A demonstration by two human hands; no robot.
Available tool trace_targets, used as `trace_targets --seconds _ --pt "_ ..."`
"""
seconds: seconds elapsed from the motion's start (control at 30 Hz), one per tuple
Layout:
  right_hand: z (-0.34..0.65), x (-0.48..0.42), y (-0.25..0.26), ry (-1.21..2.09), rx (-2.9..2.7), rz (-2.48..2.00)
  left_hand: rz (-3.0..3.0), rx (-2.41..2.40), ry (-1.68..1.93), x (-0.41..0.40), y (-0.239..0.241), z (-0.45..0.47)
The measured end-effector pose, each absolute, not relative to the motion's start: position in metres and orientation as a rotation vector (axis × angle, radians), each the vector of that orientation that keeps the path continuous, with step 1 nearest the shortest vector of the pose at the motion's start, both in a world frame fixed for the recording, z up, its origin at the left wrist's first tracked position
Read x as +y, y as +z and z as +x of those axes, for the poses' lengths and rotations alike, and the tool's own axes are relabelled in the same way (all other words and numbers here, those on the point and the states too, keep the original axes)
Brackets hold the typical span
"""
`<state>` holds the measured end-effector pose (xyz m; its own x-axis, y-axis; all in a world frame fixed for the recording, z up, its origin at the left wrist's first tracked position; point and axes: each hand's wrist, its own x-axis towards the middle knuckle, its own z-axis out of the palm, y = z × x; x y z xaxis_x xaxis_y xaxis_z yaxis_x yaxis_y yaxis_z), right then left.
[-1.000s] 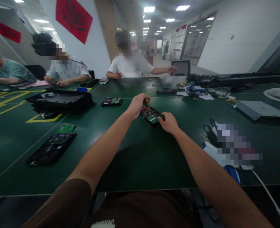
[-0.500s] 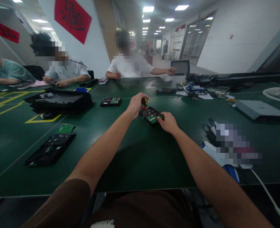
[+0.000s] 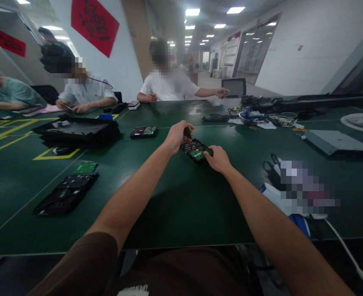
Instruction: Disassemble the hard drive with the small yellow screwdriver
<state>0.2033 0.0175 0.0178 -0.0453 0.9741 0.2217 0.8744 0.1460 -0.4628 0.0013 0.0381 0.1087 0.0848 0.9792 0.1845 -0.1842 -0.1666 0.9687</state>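
Note:
My left hand (image 3: 178, 136) is closed round the black-and-yellow handle of a screwdriver (image 3: 187, 132), held upright above a hard drive (image 3: 196, 153). The fingers hide much of the tool, and I cannot make out its tip. The drive lies on the green table in a black frame, with a green circuit board along its near side. At its right end, my right hand (image 3: 220, 159) grips the edge, thumb on top near the board.
A similar black unit (image 3: 65, 193) and a loose green board (image 3: 86, 166) lie left. Another drive (image 3: 143, 132) and stacked black trays (image 3: 76, 130) stand farther back. Right are a grey metal box (image 3: 338, 143), cables (image 3: 252, 115) and a blurred-out item (image 3: 304, 185). Co-workers sit opposite.
The screwdriver handle looks slightly turned in my left hand, showing less yellow. Both hands and the drive stay in place. Another person's head has come into view at the back left.

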Motion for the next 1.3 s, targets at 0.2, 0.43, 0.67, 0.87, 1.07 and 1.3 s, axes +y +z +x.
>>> trace_targets --seconds 0.2,0.43,0.67,0.87,1.07,1.3 --pt "0.2028 0.0192 0.0157 0.251 -1.962 -1.754 1.170 0.842 1.288 0.0388 0.1066 0.0017" --pt "0.2037 0.0208 0.0139 0.233 -1.964 -1.737 1.187 0.822 1.254 0.0391 0.1052 0.0023" --pt "0.2041 0.0203 0.0149 0.241 -1.972 -1.753 1.234 0.889 1.328 0.0387 0.1077 -0.0006" --pt "0.2045 0.0208 0.0145 0.264 -1.961 -1.752 1.194 0.853 1.293 0.0397 0.1080 -0.0037" --pt "0.2037 0.0193 0.0165 0.272 -1.955 -1.762 1.158 0.867 1.318 0.0404 0.1082 -0.0029" --pt "0.2039 0.0192 0.0152 0.241 -1.960 -1.748 1.209 0.832 1.254 0.0385 0.1078 -0.0023"
